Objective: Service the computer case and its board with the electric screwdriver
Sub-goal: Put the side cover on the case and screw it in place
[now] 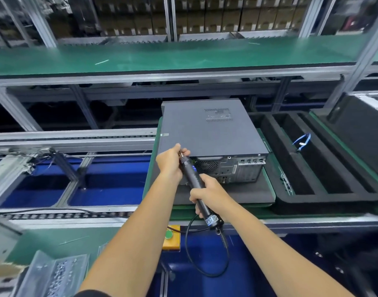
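Two hands work one tool: my right hand grips the barrel of the electric screwdriver, and my left hand pinches its tip against the rear edge of the computer case, which lies on a dark pad on the tabletop. The lid is on, so I judge this a rear screw — board work unseen. Beside it, the black foam tray holds only a blue cable; the bin at my near left holds small screws.
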